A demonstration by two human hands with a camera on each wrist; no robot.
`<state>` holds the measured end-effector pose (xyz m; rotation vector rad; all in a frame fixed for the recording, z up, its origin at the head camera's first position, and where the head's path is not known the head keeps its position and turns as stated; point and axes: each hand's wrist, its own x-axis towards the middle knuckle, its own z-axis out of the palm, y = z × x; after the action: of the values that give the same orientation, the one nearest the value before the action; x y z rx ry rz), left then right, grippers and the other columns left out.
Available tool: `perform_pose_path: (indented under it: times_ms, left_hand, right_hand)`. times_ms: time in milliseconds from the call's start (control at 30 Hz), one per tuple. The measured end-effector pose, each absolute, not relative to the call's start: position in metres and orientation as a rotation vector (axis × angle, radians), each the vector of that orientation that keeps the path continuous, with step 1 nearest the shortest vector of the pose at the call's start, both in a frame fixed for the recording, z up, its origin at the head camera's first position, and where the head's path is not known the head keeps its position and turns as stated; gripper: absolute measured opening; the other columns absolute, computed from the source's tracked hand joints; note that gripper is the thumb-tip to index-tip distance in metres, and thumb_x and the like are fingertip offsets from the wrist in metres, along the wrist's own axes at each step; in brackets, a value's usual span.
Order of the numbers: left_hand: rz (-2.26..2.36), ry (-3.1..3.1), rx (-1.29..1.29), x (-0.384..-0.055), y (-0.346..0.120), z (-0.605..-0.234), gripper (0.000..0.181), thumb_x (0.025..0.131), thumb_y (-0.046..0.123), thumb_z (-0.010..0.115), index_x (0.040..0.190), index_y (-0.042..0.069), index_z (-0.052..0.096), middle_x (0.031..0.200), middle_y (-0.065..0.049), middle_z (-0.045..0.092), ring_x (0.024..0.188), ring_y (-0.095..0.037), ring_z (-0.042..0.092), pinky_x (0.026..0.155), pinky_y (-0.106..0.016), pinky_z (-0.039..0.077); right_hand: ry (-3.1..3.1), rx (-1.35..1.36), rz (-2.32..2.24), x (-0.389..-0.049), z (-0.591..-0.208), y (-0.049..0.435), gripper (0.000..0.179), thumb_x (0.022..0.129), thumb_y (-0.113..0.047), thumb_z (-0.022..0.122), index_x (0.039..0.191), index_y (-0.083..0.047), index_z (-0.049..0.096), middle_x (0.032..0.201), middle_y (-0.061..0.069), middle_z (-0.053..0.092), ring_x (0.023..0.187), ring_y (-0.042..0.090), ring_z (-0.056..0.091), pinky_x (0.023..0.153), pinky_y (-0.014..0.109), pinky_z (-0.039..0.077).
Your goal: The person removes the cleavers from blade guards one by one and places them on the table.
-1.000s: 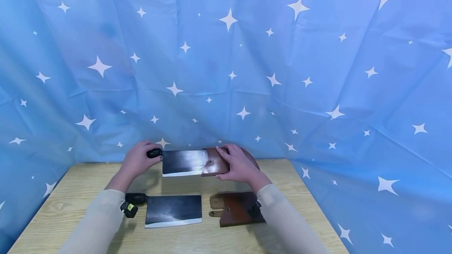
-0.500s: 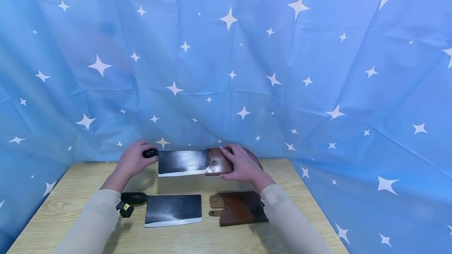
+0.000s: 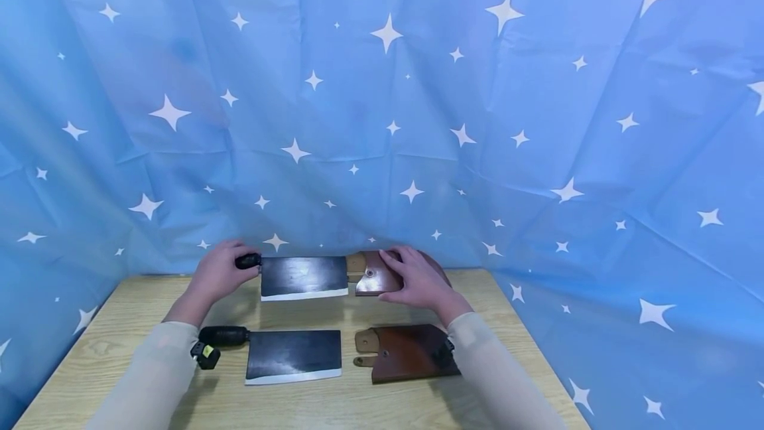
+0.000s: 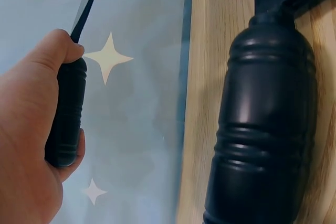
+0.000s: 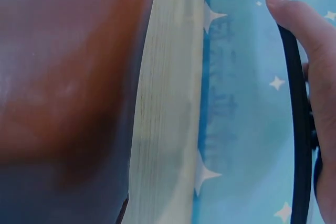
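Observation:
My left hand (image 3: 217,274) grips the black handle (image 4: 68,108) of a cleaver (image 3: 304,277), raised above the far part of the table with its pale edge down. To its right, my right hand (image 3: 418,281) holds a brown leather blade sheath (image 3: 371,277), thumb on one face; its lighter strap tabs face the blade. The blade's whole length shows, its tip end at the tabs; whether they touch I cannot tell. In the right wrist view the held sheath (image 5: 296,108) appears edge-on, dark and thin.
Nearer me, a second cleaver (image 3: 294,356) lies flat on the wooden table (image 3: 298,407), handle to the left. A second brown leather sheath (image 3: 412,354) lies to its right, partly behind my right sleeve. A blue star-patterned curtain (image 3: 382,118) hangs behind the table.
My left hand has drawn the cleaver leftward, out of the sheath's mouth, and the strap tabs have come into sight. My right hand has shifted slightly right with the sheath.

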<state>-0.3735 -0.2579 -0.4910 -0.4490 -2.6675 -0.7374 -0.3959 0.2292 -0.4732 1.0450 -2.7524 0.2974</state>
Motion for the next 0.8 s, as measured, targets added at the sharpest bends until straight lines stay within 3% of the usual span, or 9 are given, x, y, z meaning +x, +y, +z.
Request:
perform_pose_path:
  times_ms: [233,500,800]
  left_hand:
    - [-0.730,-2.690,-0.431,-0.373,-0.264,-0.492,0.044,0.098,0.027,0.083,0.137,0.007,0.077,0.134,-0.022,0.069,0.122,-0.049,0.063,0.094,-0.068,0.053]
    - [-0.718,-2.686,-0.458,-0.373,-0.267,-0.492,0.041,0.096,0.025,0.086,0.133,0.007,0.079,0.122,-0.018,0.072,0.110,-0.044,0.066,0.088,-0.064,0.054]
    - [-0.726,-2.677,-0.476,-0.380,-0.270,-0.507,0.039,0.093,0.023,0.086,0.129,0.007,0.081,0.119,-0.015,0.072,0.108,-0.042,0.066,0.089,-0.063,0.054]
  right_hand:
    - [-2.753,1.061,0.267,-0.399,-0.476,0.238,0.105,0.092,-0.062,0.085,0.172,-0.010,0.040,0.169,0.020,0.042,0.155,0.037,0.040,0.123,0.057,0.039]
    - [-2.788,1.076,0.273,-0.396,-0.479,0.244,0.104,0.093,-0.058,0.086,0.172,-0.010,0.040,0.169,0.021,0.043,0.155,0.039,0.040,0.123,0.058,0.039]
    - [-2.801,1.078,0.295,-0.394,-0.485,0.248,0.101,0.090,-0.053,0.089,0.170,-0.011,0.044,0.166,0.016,0.047,0.151,0.040,0.045,0.122,0.058,0.041]
